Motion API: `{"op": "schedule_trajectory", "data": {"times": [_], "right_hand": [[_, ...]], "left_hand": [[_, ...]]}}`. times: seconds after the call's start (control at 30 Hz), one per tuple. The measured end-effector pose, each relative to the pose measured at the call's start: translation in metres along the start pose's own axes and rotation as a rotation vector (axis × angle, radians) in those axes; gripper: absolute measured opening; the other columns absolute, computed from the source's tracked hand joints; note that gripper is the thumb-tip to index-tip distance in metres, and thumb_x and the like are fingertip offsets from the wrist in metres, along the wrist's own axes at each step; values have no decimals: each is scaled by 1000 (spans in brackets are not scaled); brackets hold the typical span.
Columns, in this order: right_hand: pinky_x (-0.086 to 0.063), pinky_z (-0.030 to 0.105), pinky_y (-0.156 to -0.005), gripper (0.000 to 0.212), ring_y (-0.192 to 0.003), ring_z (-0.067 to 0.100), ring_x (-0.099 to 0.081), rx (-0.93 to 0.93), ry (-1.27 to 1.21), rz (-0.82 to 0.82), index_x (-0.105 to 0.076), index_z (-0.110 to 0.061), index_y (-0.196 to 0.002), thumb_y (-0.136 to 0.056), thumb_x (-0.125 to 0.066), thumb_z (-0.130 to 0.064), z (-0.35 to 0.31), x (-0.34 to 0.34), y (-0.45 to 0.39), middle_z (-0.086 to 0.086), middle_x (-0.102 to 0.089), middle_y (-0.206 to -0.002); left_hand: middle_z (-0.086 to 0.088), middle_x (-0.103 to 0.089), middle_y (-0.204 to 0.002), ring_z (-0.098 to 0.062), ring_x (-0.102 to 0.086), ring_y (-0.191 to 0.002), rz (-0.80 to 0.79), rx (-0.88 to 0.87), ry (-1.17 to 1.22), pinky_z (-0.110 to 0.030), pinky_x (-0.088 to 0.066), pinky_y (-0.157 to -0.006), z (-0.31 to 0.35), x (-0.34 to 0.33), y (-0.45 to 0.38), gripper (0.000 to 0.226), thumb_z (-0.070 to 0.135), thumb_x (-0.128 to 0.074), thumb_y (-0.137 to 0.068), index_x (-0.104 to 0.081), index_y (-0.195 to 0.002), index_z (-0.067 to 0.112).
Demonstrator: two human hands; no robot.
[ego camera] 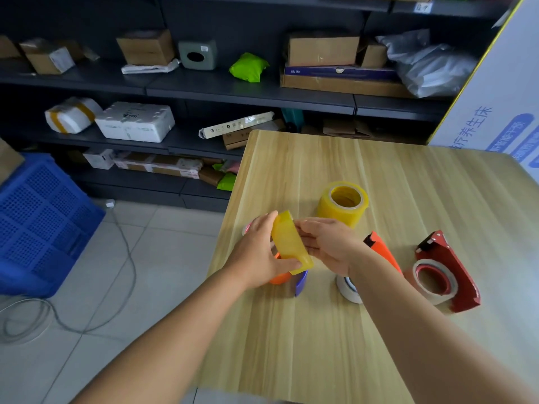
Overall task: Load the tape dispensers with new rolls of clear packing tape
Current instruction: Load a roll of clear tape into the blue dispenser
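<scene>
My left hand (258,252) grips a yellowish clear tape roll (290,243) by its outer face, held on edge above the table. My right hand (326,243) holds the roll's other side, fingers against it. Under my hands sits an orange dispenser (280,277) with a blue part (302,282), mostly hidden. A second orange dispenser (382,250) with a white roll (348,290) lies behind my right wrist. A dark red dispenser (449,266) carrying a nearly used roll (434,279) lies to the right. A stack of yellowish tape rolls (342,204) stands further back.
The wooden table (320,345) ends at its left edge close to my left hand. A blue plastic crate (38,223) and loose cable (125,258) lie on the tiled floor at left. Dark shelves (233,88) with parcels stand behind. A white printed board (501,112) leans at right.
</scene>
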State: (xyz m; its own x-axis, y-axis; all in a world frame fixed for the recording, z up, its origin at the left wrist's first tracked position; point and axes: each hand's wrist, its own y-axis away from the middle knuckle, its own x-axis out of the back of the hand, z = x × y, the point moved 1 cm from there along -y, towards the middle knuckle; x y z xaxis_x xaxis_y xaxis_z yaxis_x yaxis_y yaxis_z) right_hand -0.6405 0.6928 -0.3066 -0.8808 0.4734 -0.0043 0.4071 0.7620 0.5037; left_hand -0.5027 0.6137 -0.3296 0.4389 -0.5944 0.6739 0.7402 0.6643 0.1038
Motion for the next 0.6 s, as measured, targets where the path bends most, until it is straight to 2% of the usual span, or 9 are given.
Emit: {"op": "schedule_trajectory", "data": {"times": [0.03, 0.07, 0.13, 0.23, 0.33, 0.37, 0.47, 0.53, 0.6], "right_hand": [[-51, 42, -96, 31, -106, 30, -65, 14, 34, -32, -63, -5, -122, -95, -49, -10, 2, -1, 1, 16, -69, -115], [-51, 44, -98, 35, -110, 31, -64, 25, 66, -70, -63, -9, -124, -92, -51, -8, 4, -3, 3, 15, -69, -115], [-48, 49, -101, 46, -113, 34, -62, 31, 98, -140, -63, -16, -126, -81, -56, -8, 8, -7, 5, 14, -70, -115], [-47, 52, -101, 48, -112, 34, -63, 47, 111, -145, -65, -17, -122, -78, -58, 1, 13, -13, 7, 13, -71, -113], [-46, 53, -101, 45, -111, 33, -63, 81, 126, -99, -63, -15, -124, -84, -57, 5, 19, -17, 9, 10, -71, -112], [-46, 52, -101, 46, -110, 32, -64, 90, 134, -88, -61, -13, -127, -85, -58, 4, 21, -19, 9, 9, -72, -112], [-47, 49, -101, 38, -107, 24, -65, 108, 167, -29, -64, -17, -118, -86, -61, 2, 23, -24, 8, 2, -72, -109], [-47, 46, -101, 33, -104, 21, -65, 109, 183, -6, -67, -22, -107, -85, -61, 2, 24, -24, 9, -1, -73, -104], [-47, 45, -102, 39, -108, 21, -64, 96, 204, -10, -64, -18, -115, -84, -59, 5, 26, -22, 10, -2, -73, -105]], "left_hand": [[6, -27, -152, 0, -42, -119, 9, 24, 60, 6, -31, -80, -1, 3, 2, 106, 42, -83, -66, -21, -150, 23], [5, -34, -150, 5, -48, -105, 20, 42, 126, 9, -32, -70, -3, 5, 4, 102, 41, -83, -66, -25, -149, 24], [6, -43, -144, 10, -52, -88, 38, 56, 213, 8, -36, -64, -6, 8, 7, 94, 42, -82, -69, -30, -146, 28], [6, -42, -144, 4, -51, -97, 25, 57, 223, 4, -38, -65, -8, 11, 13, 87, 44, -78, -73, -31, -146, 34], [7, -37, -147, -4, -44, -119, 38, 25, 154, -6, -33, -87, -11, 12, 16, 79, 43, -76, -76, -36, -144, 37], [7, -38, -146, -3, -41, -122, 51, 9, 140, -6, -30, -90, -11, 13, 17, 75, 40, -76, -77, -39, -142, 36], [8, -44, -141, 4, -40, -114, 80, -36, 134, 9, -25, -79, -11, 13, 17, 67, 30, -79, -76, -50, -136, 29], [9, -47, -137, 6, -44, -107, 89, -55, 143, 11, -26, -75, -11, 13, 18, 63, 26, -80, -75, -54, -132, 26], [10, -51, -129, 6, -49, -97, 89, -62, 167, 7, -33, -73, -12, 11, 18, 56, 22, -81, -74, -58, -125, 26]]}}
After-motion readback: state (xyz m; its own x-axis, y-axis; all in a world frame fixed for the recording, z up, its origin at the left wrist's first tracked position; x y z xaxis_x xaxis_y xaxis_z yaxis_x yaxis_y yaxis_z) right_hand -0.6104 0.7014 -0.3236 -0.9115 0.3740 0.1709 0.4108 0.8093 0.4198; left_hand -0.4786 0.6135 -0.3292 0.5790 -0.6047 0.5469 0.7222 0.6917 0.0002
